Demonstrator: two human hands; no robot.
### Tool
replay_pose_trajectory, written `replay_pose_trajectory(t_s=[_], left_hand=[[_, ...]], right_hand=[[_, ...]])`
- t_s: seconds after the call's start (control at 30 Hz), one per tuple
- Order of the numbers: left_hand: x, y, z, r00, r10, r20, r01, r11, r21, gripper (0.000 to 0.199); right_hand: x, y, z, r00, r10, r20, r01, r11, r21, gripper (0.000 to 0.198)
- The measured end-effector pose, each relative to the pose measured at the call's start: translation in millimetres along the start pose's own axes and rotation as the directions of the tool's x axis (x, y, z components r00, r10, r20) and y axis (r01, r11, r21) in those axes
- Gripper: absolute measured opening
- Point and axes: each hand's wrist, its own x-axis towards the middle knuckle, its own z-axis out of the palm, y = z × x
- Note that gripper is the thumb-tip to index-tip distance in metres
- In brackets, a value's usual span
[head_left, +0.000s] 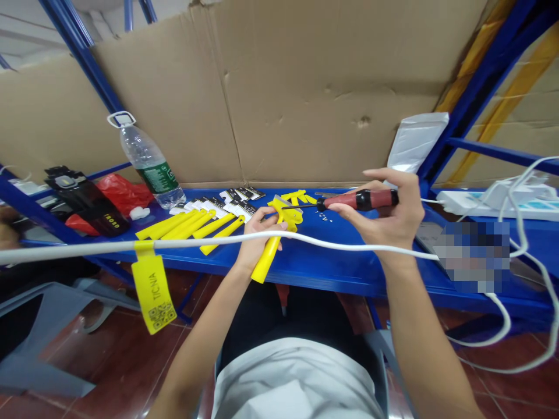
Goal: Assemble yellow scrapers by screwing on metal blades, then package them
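Note:
My left hand (pixel 255 235) is closed around a yellow plastic handle (pixel 266 260) with a wider head, tilted over the table's front edge. In my right hand (pixel 397 218) is a screwdriver (pixel 360 200) with a red and black grip, pinched between thumb and fingers. Its shaft points left to the head of the yellow handle; whether the tip touches a screw I cannot tell. Several small screws (pixel 323 217) and small yellow parts (pixel 299 196) lie behind the held piece. To the left is a row of yellow-handled pieces (pixel 192 224) with black and white ends.
A white cable (pixel 323 240) crosses in front of my view, with a yellow tag (pixel 152 291). On the blue table (pixel 340 270) stand a water bottle (pixel 152 163), a dark bottle (pixel 85 198), a red bag (pixel 124 195) and a power strip (pixel 463 203). Cardboard (pixel 305 93) rises behind.

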Motion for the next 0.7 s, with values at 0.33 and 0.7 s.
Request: replay_pose_trajectory(t_s=[0.33,0.7], left_hand=[[-2.5,3.8,6.4,0.999,0.004,-0.054,-0.003,1.000,0.020,0.068],[-1.8,0.3,3.8,0.997,0.039,-0.072,-0.039,0.999,0.003,0.062]], right_hand=[[-1.8,-6.4,0.0,0.984,0.062,0.164,-0.105,0.959,0.264,0.047],[-5.8,-4.8,-1.7,0.967,0.129,0.220,-0.158,0.980,0.117,0.040]])
